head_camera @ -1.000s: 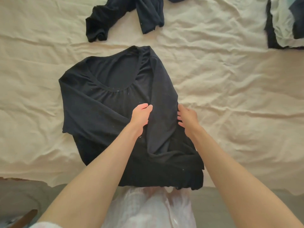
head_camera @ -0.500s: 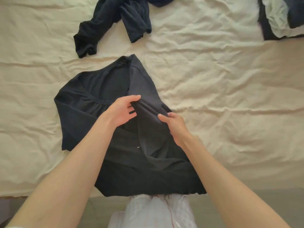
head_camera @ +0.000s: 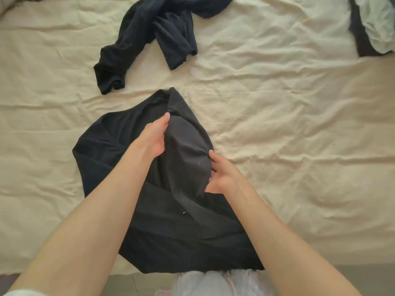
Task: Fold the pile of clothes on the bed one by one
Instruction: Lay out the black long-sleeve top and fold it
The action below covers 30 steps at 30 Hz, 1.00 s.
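Observation:
A black long-sleeved top [head_camera: 111, 154] lies spread on the cream bed sheet [head_camera: 288, 146] in front of me, neckline pointing away. Its right side is lifted and folded toward the middle as a raised flap. My left hand [head_camera: 152, 138] grips the upper edge of that flap, fingers curled under the cloth. My right hand [head_camera: 220, 175] pinches the flap's lower right edge, thumb on top. The hem hangs near the bed's front edge.
A crumpled dark navy garment [head_camera: 154, 37] lies at the back, left of centre. At the far right corner sits a stack of clothes, pale green [head_camera: 376, 22] on dark cloth. The bed's front edge runs along the bottom, with my pale clothing below it.
Both hands went from resting flat on the top's right side to gripping it, then lifted and drew that side leftward and up over the middle.

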Available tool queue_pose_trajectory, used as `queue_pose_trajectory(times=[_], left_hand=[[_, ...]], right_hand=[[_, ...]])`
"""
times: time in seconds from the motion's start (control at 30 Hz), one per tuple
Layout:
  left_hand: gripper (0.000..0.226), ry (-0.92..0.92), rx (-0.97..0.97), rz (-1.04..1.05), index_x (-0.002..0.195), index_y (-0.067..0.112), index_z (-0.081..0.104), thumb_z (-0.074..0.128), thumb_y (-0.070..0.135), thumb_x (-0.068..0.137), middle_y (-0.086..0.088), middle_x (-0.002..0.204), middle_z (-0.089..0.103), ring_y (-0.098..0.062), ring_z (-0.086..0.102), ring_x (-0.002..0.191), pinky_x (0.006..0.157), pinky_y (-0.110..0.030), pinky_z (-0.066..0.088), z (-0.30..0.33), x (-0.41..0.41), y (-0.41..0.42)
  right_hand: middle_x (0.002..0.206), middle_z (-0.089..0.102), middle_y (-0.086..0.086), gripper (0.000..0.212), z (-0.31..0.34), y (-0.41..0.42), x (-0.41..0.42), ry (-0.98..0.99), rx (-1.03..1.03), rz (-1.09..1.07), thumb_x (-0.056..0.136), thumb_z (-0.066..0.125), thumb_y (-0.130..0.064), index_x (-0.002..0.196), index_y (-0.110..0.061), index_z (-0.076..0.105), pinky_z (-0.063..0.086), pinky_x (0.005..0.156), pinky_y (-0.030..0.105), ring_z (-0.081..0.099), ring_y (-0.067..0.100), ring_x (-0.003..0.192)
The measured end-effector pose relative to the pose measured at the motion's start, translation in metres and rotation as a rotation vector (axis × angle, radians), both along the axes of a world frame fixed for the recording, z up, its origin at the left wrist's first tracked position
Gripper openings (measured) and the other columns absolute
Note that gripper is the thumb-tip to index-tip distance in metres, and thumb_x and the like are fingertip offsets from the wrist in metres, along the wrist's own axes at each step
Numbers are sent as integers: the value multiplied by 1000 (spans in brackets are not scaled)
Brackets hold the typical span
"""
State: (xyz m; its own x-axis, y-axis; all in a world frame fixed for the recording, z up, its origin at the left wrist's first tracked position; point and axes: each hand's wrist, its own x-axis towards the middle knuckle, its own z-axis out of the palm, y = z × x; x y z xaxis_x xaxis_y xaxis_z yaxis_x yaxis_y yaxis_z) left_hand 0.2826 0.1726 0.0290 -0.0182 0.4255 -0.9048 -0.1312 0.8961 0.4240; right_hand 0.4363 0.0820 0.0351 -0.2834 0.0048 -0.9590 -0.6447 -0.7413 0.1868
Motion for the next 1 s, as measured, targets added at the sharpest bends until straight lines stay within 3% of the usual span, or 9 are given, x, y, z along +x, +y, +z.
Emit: queue_pose_trajectory(times=[0.1,0.17,0.27,0.43,0.5,0.63,0.77,0.9,1.0], left_hand=[[24,53,23,65,117,14,57,54,19,94,-5,110,65,-18,62,97,72,-30,50,2,4,12],[13,87,28,76,104,18,57,54,12,93,-4,104,64,-17,61,93,66,-29,48,3,6,17],[19,249,121,11,109,19,50,51,7,94,-2,99,57,-16,58,88,61,-26,46,-2,12,20],[23,727,585,-489,113,22,43,47,8,95,3,75,52,-13,56,71,63,-28,51,-15,19,31],[23,765,670,-608,115,22,42,47,11,96,3,71,51,-12,55,66,65,-31,51,-19,22,37],[26,632,559,-427,112,24,38,57,25,93,6,76,56,-6,60,67,69,-29,55,-20,24,29],[28,583,392,-329,107,22,42,62,26,88,7,85,58,-21,62,90,84,-42,53,-16,20,-32],[18,604,259,-216,103,22,47,58,22,89,7,83,58,-21,62,84,78,-35,52,-5,15,-123],[12,533,145,-196,100,25,51,58,25,90,-1,92,63,-15,64,79,74,-31,53,9,17,-185]], right_hand=[[95,68,3,13,-2,6,5,-119,17,-124,90,61,-25,95,-15,66,48,90,34,63,20,95],[99,66,4,14,-3,9,12,-187,73,-169,92,52,-19,95,-11,64,46,92,32,62,19,100],[101,65,8,23,-6,13,23,-224,90,-292,95,41,-13,105,-6,61,46,85,31,61,22,96],[99,67,10,25,-13,22,34,-418,67,-210,96,37,-6,103,-3,61,49,66,29,63,20,82],[87,67,8,23,-15,25,36,-520,92,-134,98,39,-10,89,-4,59,49,60,26,63,17,74],[90,68,10,23,-15,19,32,-635,190,-9,97,47,-21,81,-8,57,55,68,29,66,18,80],[106,64,6,26,-17,-15,17,-725,319,247,92,57,-36,102,-12,56,52,90,38,63,21,98],[95,59,-13,26,-13,-77,16,-818,531,695,91,57,-40,108,-21,55,42,68,14,60,7,91],[99,61,-15,28,-6,-126,30,-763,711,1124,92,55,-39,115,-24,57,40,73,10,58,3,95]])
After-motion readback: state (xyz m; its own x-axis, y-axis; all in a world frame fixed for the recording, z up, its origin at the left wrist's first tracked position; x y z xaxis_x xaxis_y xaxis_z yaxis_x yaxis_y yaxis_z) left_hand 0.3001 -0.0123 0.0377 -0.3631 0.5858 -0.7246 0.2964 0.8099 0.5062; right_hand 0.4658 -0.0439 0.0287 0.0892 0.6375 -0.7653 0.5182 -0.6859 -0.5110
